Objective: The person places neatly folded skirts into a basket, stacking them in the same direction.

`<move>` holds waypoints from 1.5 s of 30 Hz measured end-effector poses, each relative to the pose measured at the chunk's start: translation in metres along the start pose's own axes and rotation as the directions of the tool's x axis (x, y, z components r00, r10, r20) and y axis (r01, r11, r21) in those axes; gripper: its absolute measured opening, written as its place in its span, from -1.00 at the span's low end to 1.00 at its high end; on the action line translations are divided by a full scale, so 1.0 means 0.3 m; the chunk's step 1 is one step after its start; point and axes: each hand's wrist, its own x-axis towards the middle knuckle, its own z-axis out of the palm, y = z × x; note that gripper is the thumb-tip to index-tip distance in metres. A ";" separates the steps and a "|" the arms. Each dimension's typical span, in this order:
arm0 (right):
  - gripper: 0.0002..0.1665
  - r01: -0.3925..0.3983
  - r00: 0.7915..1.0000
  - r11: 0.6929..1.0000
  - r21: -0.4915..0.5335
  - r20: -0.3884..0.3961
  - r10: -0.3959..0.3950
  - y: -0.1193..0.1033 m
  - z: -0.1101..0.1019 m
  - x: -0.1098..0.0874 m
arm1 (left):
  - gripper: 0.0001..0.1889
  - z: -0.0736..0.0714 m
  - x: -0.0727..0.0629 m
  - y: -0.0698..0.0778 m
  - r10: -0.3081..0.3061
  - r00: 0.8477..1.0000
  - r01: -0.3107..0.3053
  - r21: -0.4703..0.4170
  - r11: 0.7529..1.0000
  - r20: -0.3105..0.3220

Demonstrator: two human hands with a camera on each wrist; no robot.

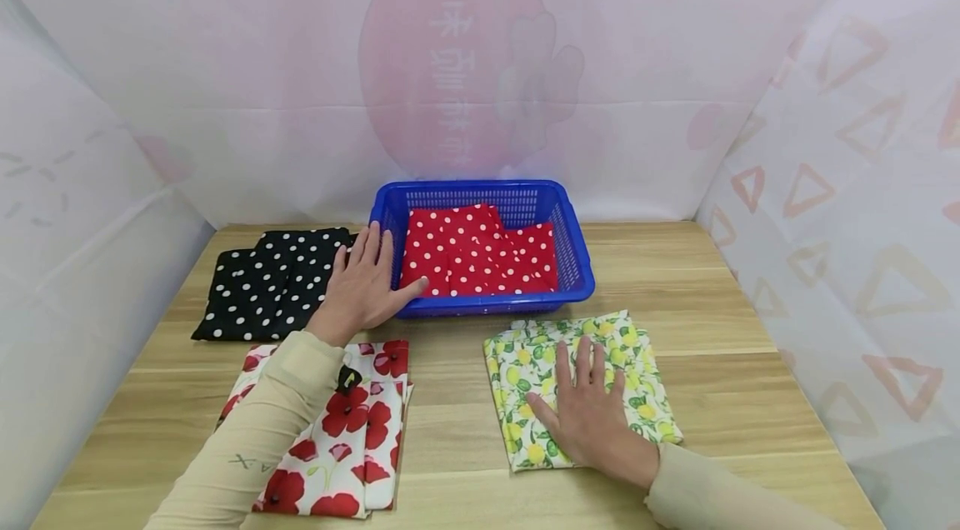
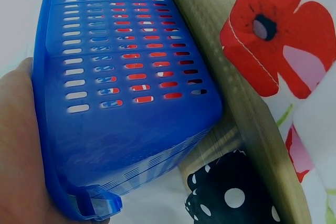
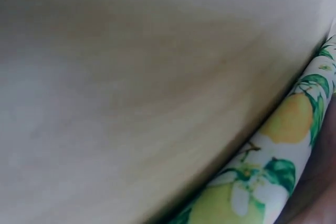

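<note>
My left hand (image 1: 365,284) rests on the near left corner of a blue plastic basket (image 1: 491,305), fingers straight along the side rim and thumb stretched over the front rim. In the left wrist view that hand (image 2: 21,145) lies against the slotted basket (image 2: 121,140). Inside the basket is a folded red cloth with white dots (image 1: 480,255). My right hand (image 1: 592,422) lies flat, fingers spread, on a folded white cloth printed with lemons (image 1: 513,376). The right wrist view catches the lemon cloth's rounded edge (image 3: 286,129) beside part of the hand.
Left of the basket lies a folded black cloth with white dots (image 1: 255,288). A folded white cloth with red poppies (image 1: 337,455) sits at the near left, partly under my left forearm. The wooden table (image 1: 750,413) is bordered by printed fabric walls (image 1: 285,122).
</note>
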 end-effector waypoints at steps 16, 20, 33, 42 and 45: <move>0.07 0.093 0.996 0.995 0.045 0.012 -0.093 0.043 -0.140 -0.001 | -0.01 -0.029 -0.028 0.031 0.093 0.987 -0.091 0.021 0.996 -0.134; 0.05 0.091 0.996 0.992 0.085 -0.028 -0.089 0.122 -0.224 0.002 | -0.29 -0.075 -0.084 0.090 0.243 0.917 -0.281 -0.081 0.956 -0.316; 0.10 -0.022 0.997 0.973 0.230 0.081 0.003 0.360 -0.334 0.057 | -0.65 -0.043 -0.264 0.302 0.215 0.959 -0.082 -0.541 0.837 0.187; -0.31 -0.090 0.989 0.934 0.345 0.142 0.043 0.420 -0.281 0.072 | -0.61 0.071 -0.264 0.332 0.109 0.928 0.163 -0.650 0.742 0.357; -0.23 -0.110 0.988 0.920 0.376 0.145 0.059 0.429 -0.274 0.076 | -0.64 0.096 -0.259 0.342 0.093 0.915 0.209 -0.659 0.723 0.392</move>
